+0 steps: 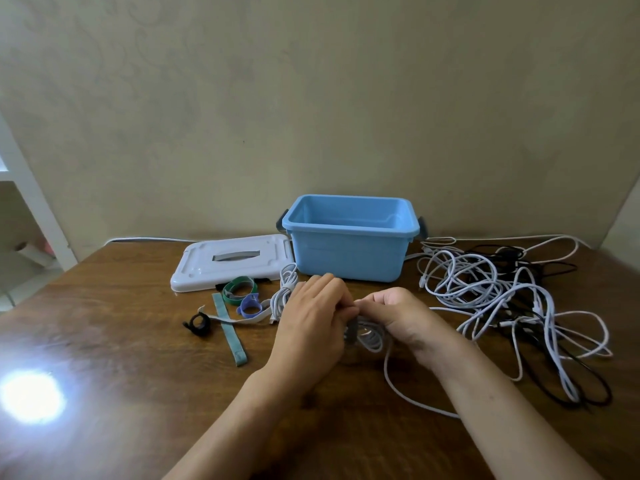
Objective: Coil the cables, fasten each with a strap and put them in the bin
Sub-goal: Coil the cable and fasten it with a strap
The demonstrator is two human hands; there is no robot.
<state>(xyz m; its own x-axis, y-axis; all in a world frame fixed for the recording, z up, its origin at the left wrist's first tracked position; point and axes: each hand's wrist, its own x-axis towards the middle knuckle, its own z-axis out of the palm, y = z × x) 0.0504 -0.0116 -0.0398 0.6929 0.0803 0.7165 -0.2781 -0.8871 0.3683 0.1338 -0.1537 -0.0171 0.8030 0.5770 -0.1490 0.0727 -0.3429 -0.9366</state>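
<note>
Both hands meet over a small white cable coil (371, 337) in front of the blue bin (349, 237). My left hand (313, 320) and my right hand (398, 315) pinch a grey strap (352, 331) wrapped around the coil. A loose end of that cable (408, 396) trails toward me. Another coiled white cable (285, 289) lies left of my left hand. The bin's interior shows no cables from this angle. Loose straps lie to the left: green (239, 289), purple (250, 304), black (195, 323) and a flat teal one (230, 329).
A white lid (228, 261) lies left of the bin. A tangle of white and black cables (512, 306) covers the table's right side. A wall stands right behind the bin. Bright glare (31, 396) sits on the wooden table at the near left.
</note>
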